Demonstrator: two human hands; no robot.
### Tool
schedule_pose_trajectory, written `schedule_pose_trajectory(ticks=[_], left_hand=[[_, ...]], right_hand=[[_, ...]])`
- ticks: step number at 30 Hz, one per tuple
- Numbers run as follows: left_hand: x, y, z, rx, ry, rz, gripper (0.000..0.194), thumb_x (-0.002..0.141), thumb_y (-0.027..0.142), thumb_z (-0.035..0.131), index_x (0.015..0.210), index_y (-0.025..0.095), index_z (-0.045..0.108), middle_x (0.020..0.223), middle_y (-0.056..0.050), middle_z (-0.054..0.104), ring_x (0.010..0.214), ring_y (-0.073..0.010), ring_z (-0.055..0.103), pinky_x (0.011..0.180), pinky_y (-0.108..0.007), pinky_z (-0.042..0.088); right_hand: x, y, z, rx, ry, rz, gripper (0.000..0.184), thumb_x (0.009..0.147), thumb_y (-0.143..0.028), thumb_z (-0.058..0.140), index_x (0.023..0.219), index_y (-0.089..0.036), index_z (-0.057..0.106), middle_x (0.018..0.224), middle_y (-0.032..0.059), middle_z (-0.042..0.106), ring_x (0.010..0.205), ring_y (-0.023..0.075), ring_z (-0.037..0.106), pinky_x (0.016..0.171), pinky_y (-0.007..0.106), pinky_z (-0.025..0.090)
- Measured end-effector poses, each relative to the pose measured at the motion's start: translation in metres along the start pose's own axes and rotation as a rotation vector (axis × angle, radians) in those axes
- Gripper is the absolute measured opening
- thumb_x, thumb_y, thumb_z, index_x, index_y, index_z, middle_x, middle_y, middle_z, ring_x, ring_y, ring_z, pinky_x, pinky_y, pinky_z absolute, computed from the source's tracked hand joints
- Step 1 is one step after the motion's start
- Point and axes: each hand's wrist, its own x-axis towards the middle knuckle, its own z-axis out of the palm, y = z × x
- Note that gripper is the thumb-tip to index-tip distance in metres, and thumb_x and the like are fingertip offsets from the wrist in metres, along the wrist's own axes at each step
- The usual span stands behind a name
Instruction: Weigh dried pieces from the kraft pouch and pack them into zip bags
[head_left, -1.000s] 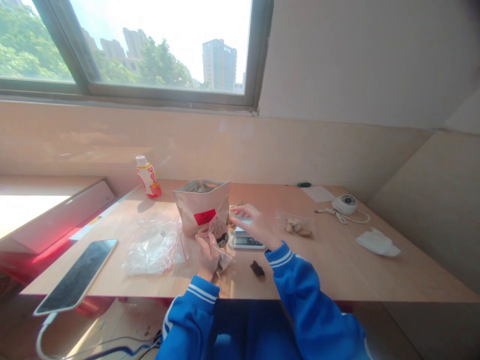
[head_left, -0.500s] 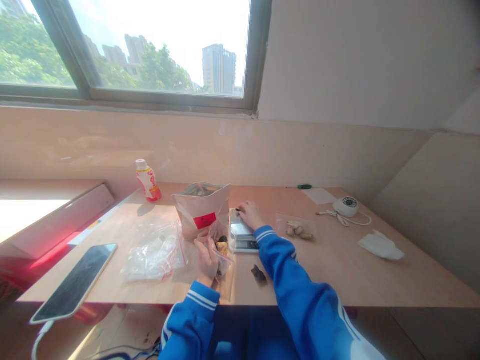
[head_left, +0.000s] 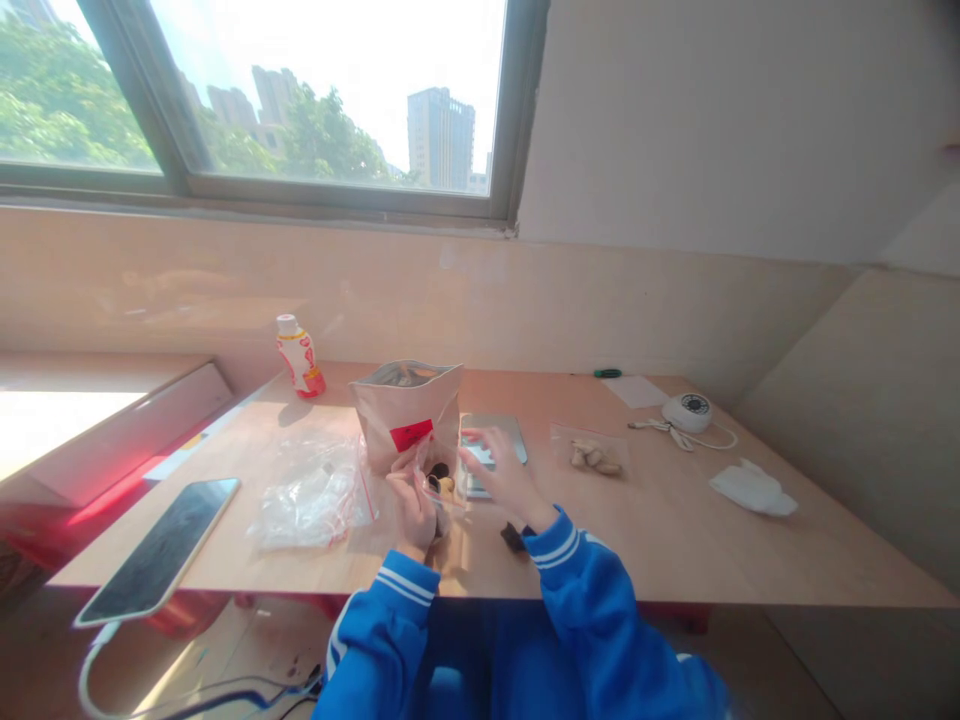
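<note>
My left hand (head_left: 414,508) is closed on a small clear zip bag (head_left: 444,512), its mouth open upward. Dark pieces and yellowish pieces (head_left: 445,487) show inside it. My right hand (head_left: 501,468) hovers between that bag and the flat silver digital scale (head_left: 508,428), partly covering the scale. Its fingers are spread, and I see nothing between them. A dark, dried-looking piece (head_left: 513,537) lies on the table by my right wrist. Just behind the zip bag stands an open beige pouch (head_left: 375,425) with a red label.
Left of the pouch lie crumpled clear bags (head_left: 304,505), then a phone (head_left: 161,550) on a cable. A drink bottle (head_left: 301,358) stands behind. To the right are a bag of pale pieces (head_left: 596,457), a white round device (head_left: 686,412), a crumpled tissue (head_left: 752,488) and a green-handled tool (head_left: 607,373).
My right hand has come back from the scale's far side toward the zip bag. The dark piece it pinched no longer shows in its fingers. My left hand stays on the bag.
</note>
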Motion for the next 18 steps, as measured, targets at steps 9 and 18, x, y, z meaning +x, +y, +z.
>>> schedule_pose_trajectory(ticks=[9,18], left_hand=[[-0.007,0.012,0.001,-0.047,0.063,0.046,0.021,0.088,0.041,0.041,0.087,0.02,0.039,0.101,-0.013,0.054,0.097,-0.0242,0.058,0.082,-0.042,0.048],[-0.004,0.026,-0.009,-0.072,-0.017,0.098,0.032,0.088,0.046,0.043,0.103,0.018,0.047,0.124,-0.015,0.049,0.117,-0.0247,0.05,0.098,-0.045,0.041]], right_hand=[[-0.045,0.005,0.037,0.378,0.065,0.332,0.059,0.072,-0.036,0.068,0.125,-0.022,0.046,0.109,0.0088,0.064,0.088,0.0209,0.065,0.076,0.036,0.054],[-0.036,-0.011,-0.009,0.601,0.115,0.222,0.032,0.082,-0.036,0.062,0.11,-0.02,0.061,0.103,0.0082,0.071,0.101,0.023,0.065,0.092,0.04,0.049]])
